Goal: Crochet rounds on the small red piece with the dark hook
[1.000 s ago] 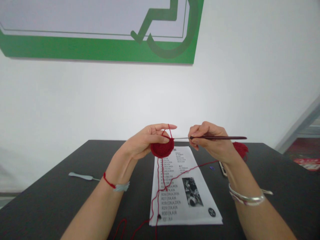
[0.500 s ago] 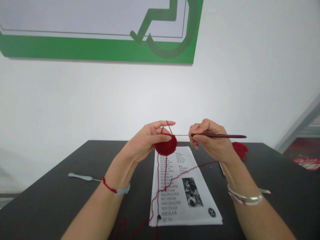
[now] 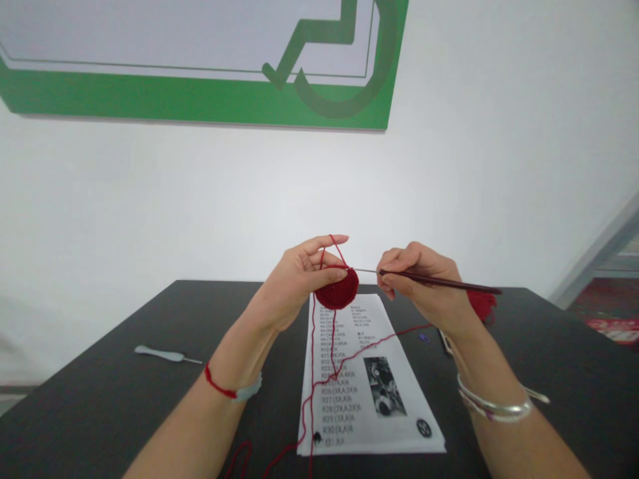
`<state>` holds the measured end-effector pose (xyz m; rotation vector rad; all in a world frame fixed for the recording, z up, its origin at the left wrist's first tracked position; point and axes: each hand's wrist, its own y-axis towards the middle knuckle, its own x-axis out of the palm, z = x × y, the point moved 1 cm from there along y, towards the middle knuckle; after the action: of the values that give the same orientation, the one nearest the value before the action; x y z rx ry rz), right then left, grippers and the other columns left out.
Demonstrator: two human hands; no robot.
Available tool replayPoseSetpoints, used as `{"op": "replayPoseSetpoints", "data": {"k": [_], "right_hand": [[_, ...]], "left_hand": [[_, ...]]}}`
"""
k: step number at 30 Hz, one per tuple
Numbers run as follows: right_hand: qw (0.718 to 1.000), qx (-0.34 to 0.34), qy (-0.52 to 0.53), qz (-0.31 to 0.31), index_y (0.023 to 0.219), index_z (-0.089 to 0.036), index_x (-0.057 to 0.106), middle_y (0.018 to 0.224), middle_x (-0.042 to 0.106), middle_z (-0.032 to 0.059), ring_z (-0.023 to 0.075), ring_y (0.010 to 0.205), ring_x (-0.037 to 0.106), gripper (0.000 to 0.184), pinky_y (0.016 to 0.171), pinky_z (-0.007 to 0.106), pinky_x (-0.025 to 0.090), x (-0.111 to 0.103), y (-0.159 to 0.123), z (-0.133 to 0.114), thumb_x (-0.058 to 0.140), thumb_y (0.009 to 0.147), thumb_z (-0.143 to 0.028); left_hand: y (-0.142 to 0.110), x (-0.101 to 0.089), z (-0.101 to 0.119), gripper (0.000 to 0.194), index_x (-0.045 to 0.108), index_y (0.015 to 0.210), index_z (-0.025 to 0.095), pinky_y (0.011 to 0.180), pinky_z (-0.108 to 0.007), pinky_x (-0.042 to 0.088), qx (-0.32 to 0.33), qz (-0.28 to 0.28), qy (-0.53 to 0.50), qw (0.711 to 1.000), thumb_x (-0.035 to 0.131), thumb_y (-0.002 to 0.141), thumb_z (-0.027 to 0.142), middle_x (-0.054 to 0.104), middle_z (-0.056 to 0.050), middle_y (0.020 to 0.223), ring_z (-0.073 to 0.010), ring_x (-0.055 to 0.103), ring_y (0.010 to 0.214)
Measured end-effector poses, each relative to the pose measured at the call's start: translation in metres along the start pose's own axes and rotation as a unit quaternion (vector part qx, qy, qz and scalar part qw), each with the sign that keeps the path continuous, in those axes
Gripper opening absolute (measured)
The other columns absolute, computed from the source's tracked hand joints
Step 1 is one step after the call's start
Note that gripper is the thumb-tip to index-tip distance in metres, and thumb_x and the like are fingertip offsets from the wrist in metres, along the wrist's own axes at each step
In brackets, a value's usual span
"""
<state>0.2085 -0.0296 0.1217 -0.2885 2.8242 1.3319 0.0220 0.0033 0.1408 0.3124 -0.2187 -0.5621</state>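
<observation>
2 bare forearms come up from the bottom of the view, with a red string bracelet [image 3: 219, 389] on the left wrist and silver bangles [image 3: 494, 407] on the right. Red yarn [image 3: 312, 399] trails across the printed pattern sheet [image 3: 399, 432], whose visible rows run R26 to R31, with 1 photo [image 3: 384, 387] on it. Left hand [image 3: 294, 286] is raised above the far end of the sheet, thumb and fingers pinching the round red crochet piece [image 3: 338, 290] at its upper edge, with yarn looped up over the fingers [image 3: 324, 249]. Right hand [image 3: 424, 286] pinches the dark-handled crochet hook [image 3: 439, 282] between thumb and fingers, its thin metal shaft pointing left, tip at the top edge of the crochet piece. Neither hand is spread flat or pressed to the other; they stay just apart. Red yarn ball [image 3: 482, 305] sits on the worktop [image 3: 100, 406] behind the right hand, partly hidden. Left on the worktop lies 1 pale-handled crochet hook [image 3: 162, 354]. Near the right wrist are 1 small purple item [image 3: 424, 338] and 1 dark flat object [image 3: 445, 342], too small to tell. Beyond is a white wall [image 3: 319, 193] with a green and grey panel [image 3: 200, 93].
</observation>
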Motion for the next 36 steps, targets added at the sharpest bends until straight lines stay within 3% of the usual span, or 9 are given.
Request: {"op": "replayPoseSetpoints", "data": {"k": [15, 28, 31, 36], "right_hand": [[0.998, -0.028, 0.049, 0.014, 0.079, -0.021, 0.06, 0.068, 0.061, -0.0019, 0.0109, 0.056, 0.055, 0.018, 0.046, 0.023, 0.042, 0.0, 0.003, 0.007, 0.062, 0.08, -0.003], [0.994, -0.061, -0.09, 0.029, 0.078, -0.021, 0.056, 0.072, 0.057, -0.0021, 0.0109, 0.06, 0.052, 0.018, 0.05, 0.025, 0.038, 0.008, 0.0, -0.004, 0.059, 0.079, -0.003], [0.977, -0.1, -0.184, 0.049, 0.078, -0.021, 0.053, 0.073, 0.057, -0.0024, 0.0101, 0.061, 0.052, 0.02, 0.05, 0.024, 0.038, 0.013, -0.001, -0.007, 0.057, 0.079, -0.002], [0.918, -0.19, -0.337, 0.088, 0.075, -0.022, 0.049, 0.067, 0.057, -0.0041, 0.0092, 0.056, 0.053, 0.02, 0.046, 0.021, 0.039, 0.025, -0.003, -0.01, 0.055, 0.079, -0.003]], "left_hand": [[0.001, 0.004, 0.001, 0.047, 0.057, 0.112, 0.013, 0.053, -0.019, 0.041, 0.027, 0.022, -0.008, 0.999, 0.071, 0.067, 0.009, 0.066, 0.004, 0.064, -0.0078, 0.058, 0.054], [0.0, 0.009, 0.0, 0.051, 0.056, 0.117, 0.014, 0.055, -0.02, 0.044, 0.067, 0.076, 0.026, 0.995, 0.069, 0.067, 0.008, 0.066, 0.003, 0.065, -0.0084, 0.058, 0.057], [0.0, 0.012, 0.0, 0.052, 0.056, 0.117, 0.014, 0.054, -0.02, 0.044, 0.082, 0.097, 0.027, 0.992, 0.069, 0.067, 0.008, 0.066, 0.003, 0.066, -0.0084, 0.058, 0.057], [-0.001, 0.016, -0.002, 0.051, 0.056, 0.118, 0.013, 0.053, -0.018, 0.043, 0.11, 0.136, 0.014, 0.984, 0.067, 0.069, 0.007, 0.063, 0.004, 0.066, -0.0068, 0.055, 0.056]]}}
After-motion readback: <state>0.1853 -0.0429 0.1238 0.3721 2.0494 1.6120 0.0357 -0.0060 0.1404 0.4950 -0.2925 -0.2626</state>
